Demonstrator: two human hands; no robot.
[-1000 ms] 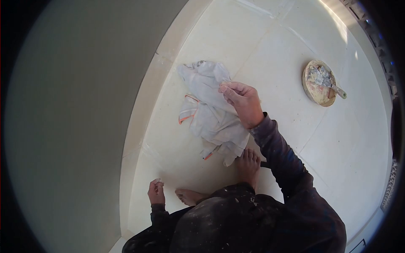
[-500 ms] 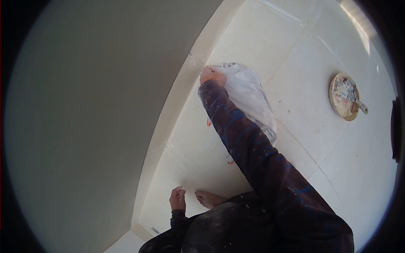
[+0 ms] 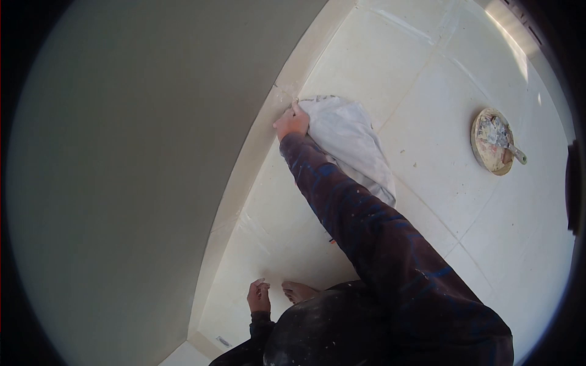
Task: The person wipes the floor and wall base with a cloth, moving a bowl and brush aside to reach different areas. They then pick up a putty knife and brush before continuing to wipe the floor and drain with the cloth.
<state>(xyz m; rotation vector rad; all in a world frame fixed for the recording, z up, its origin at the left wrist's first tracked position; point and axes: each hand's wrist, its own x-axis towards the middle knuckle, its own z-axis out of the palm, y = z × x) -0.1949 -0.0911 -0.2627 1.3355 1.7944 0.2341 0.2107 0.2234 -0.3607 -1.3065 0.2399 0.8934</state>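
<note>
While my right hand (image 3: 292,122) presses the white cloth (image 3: 354,143) against the skirting (image 3: 256,143), fingers closed on its edge, I judge steady pressure along the joint works best. The cloth lies crumpled on the floor tile (image 3: 427,79) beside the wall. My left hand (image 3: 259,297) rests low, fingers curled together.
</note>
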